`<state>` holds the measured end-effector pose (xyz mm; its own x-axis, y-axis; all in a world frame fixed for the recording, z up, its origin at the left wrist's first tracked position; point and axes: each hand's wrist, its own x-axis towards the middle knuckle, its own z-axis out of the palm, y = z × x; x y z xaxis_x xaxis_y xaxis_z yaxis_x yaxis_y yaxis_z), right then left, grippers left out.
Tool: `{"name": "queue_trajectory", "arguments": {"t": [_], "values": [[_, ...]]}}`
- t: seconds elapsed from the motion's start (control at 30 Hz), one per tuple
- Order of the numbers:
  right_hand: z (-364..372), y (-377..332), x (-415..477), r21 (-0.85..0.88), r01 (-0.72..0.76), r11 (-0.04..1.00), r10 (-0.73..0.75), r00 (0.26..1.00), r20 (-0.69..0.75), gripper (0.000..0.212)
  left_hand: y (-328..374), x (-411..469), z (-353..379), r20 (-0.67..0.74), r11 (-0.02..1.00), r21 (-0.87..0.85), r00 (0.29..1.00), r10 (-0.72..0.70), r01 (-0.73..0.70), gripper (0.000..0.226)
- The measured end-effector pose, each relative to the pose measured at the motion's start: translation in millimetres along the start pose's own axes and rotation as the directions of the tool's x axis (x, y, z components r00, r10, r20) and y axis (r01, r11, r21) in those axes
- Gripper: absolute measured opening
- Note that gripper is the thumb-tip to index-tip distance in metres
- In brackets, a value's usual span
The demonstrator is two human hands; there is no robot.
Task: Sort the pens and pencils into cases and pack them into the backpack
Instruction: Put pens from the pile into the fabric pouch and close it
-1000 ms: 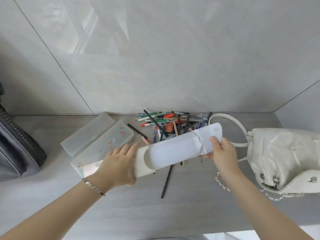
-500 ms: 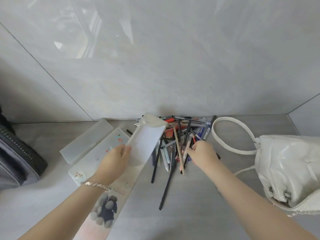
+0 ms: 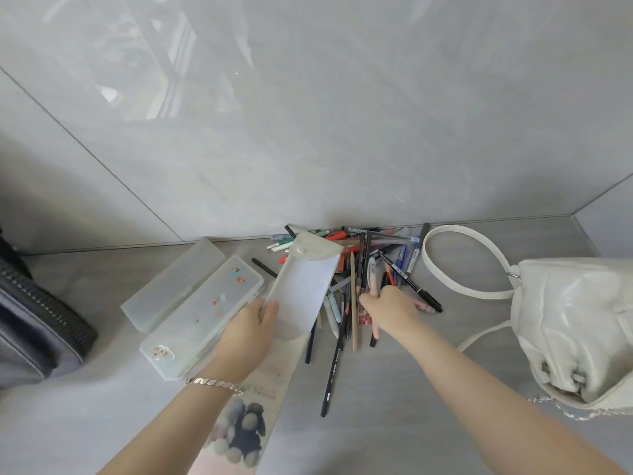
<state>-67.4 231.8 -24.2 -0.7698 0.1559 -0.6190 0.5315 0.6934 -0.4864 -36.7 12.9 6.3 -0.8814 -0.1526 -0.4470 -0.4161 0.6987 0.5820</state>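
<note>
Just ahead of the right hand (image 3: 394,311), at the foot of the wall, lies the tangled pile of pens and pencils (image 3: 373,265). The hand is reaching into its near edge with its fingers bent down onto the sticks. The back of the hand hides the fingertips, so I cannot tell whether it has closed on one or is only touching them.

The left hand (image 3: 251,329) grips the long white pouch case (image 3: 301,286) at mid-length, thumb on top and fingers wrapped beneath. The flap with its snap button (image 3: 300,249) is thrown open at the end farthest from the hand, over the pile.

The step looks like picking writing tools to load the pouch. To do it well:
- Choose one kind only, pens or pencils, and lift a few lying parallel rather than crossed, so the others are not dragged along.
- Turn the pouch mouth toward the right hand.
- Slide the tools in blunt end first and keep the flap clear.

Two translucent cases (image 3: 202,303) lie on the surface (image 3: 102,423) just outside the left hand. The white backpack (image 3: 575,323) sits well apart on the outer side of the right hand, and nothing appears to be packed in it yet.
</note>
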Motion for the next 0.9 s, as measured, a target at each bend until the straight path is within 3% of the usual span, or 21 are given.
{"name": "queue_trajectory", "arguments": {"t": [0.13,0.27,0.5,0.63,0.73,0.83,0.9], "values": [[-24,10,6,0.017,0.093,0.996,-0.090,0.987,-0.133,0.019,-6,-3,-4,-0.001,1.000,0.005,1.000,0.002,-0.002,0.035],[-46,23,25,0.131,0.045,0.990,0.001,0.943,-0.332,0.014,-4,-4,-4,0.014,1.000,0.002,1.000,0.009,-0.009,0.035],[-47,11,47,-0.015,-0.135,0.991,0.125,0.951,-0.283,0.023,-3,-10,-2,-0.008,1.000,0.009,1.000,0.005,-0.005,0.036],[-45,6,46,0.031,-0.196,0.980,0.198,0.953,-0.228,0.023,-5,-13,5,0.025,1.000,-0.013,1.000,0.004,-0.004,0.036],[-40,6,46,0.071,-0.173,0.982,0.184,0.963,-0.200,0.029,-6,-16,9,0.035,1.000,-0.008,0.999,0.007,-0.007,0.037],[-38,7,40,0.273,-0.126,0.954,0.163,0.979,-0.118,0.021,-7,-15,9,0.035,0.999,-0.033,0.999,-0.003,0.004,0.037],[-41,9,36,0.333,-0.016,0.943,0.080,0.981,-0.178,0.027,-7,-14,8,0.039,1.000,-0.022,0.999,-0.004,0.005,0.037]]}}
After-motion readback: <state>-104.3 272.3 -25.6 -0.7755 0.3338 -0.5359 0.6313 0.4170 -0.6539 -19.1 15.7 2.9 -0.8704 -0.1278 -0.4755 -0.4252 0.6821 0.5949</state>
